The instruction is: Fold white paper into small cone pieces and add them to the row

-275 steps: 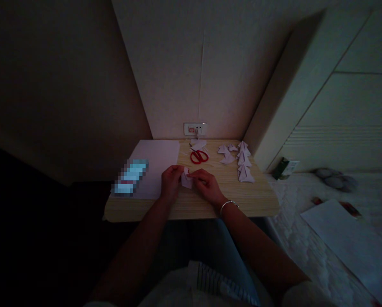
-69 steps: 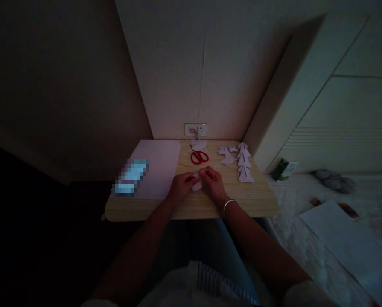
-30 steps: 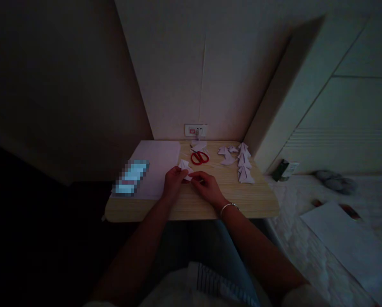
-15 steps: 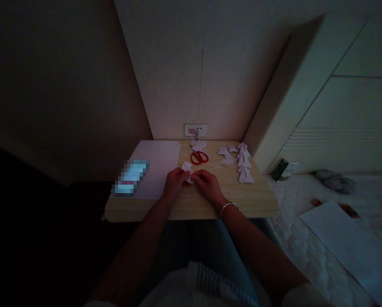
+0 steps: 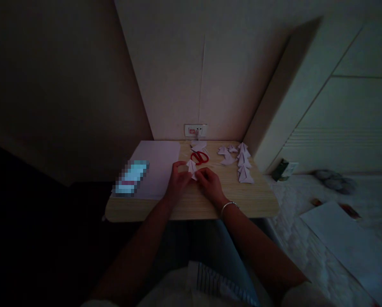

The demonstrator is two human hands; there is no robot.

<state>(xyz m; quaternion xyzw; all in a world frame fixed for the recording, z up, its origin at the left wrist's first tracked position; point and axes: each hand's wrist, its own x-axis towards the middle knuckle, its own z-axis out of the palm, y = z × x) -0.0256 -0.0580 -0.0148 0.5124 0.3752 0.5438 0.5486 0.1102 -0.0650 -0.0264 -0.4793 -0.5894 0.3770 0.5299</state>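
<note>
A small folded white paper piece [image 5: 191, 167] stands between my two hands over the middle of a light wooden table [image 5: 248, 200]. My left hand [image 5: 178, 180] pinches its left side with curled fingers. My right hand [image 5: 210, 183], with a silver bracelet on the wrist, pinches its lower right corner. Red-handled scissors [image 5: 199, 157] lie just behind the paper piece.
Several folded paper triangles [image 5: 243, 166] lie in a row at the table's right, with more folded pieces [image 5: 226, 154] beside them. A white sheet [image 5: 157, 164] and a blurred object [image 5: 130, 178] sit at the left. A wall socket [image 5: 195, 129] is behind. A bed with a paper sheet [image 5: 344, 243] is at the right.
Both hands have shifted slightly forward and right, and the folded piece is now lifted and turned more upright between the fingertips.
</note>
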